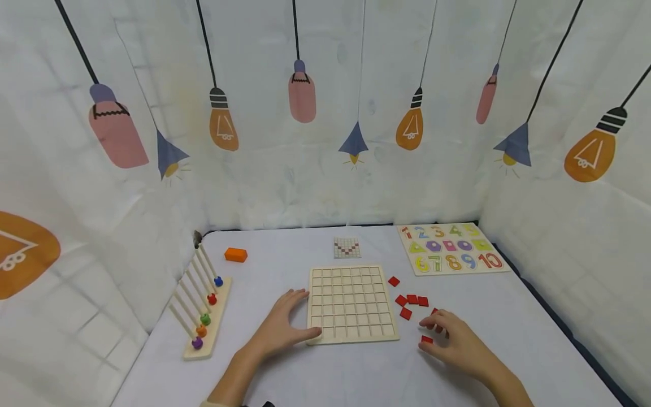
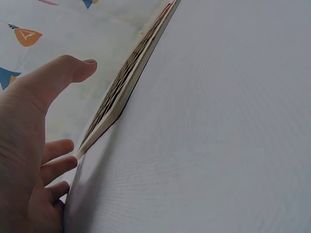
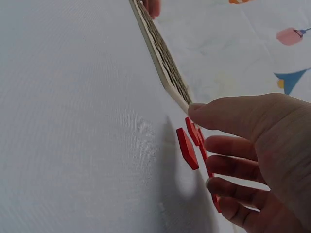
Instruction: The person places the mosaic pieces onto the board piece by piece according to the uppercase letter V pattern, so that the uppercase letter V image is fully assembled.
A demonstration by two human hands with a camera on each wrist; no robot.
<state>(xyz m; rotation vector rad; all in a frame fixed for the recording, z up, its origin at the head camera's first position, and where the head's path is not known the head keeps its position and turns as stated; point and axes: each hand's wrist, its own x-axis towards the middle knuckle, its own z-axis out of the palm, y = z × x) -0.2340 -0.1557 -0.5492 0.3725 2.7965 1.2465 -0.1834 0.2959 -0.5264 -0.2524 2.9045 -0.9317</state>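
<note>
A square wooden grid board [image 1: 352,305] with rows of small compartments lies flat on the white table. My left hand [image 1: 278,323] rests at its left edge, fingers spread, the thumb over the near-left corner. To the right of the board, my right hand [image 1: 455,346] hovers low, with loosely bent fingers and nothing held. One red square tile [image 1: 426,340] lies between its thumb and fingers; in the right wrist view this tile [image 3: 187,149] shows a gap from the thumb. Several other red tiles [image 1: 412,299] are scattered beside the board's right edge, one partly hidden by the fingertips.
A wooden peg stand [image 1: 207,345] with coloured beads stands at the left. Behind it lies an orange block [image 1: 236,255]. A small pattern card [image 1: 347,247] sits beyond the board, and a number-and-shape puzzle board [image 1: 450,249] lies at the back right. Printed curtains surround the table.
</note>
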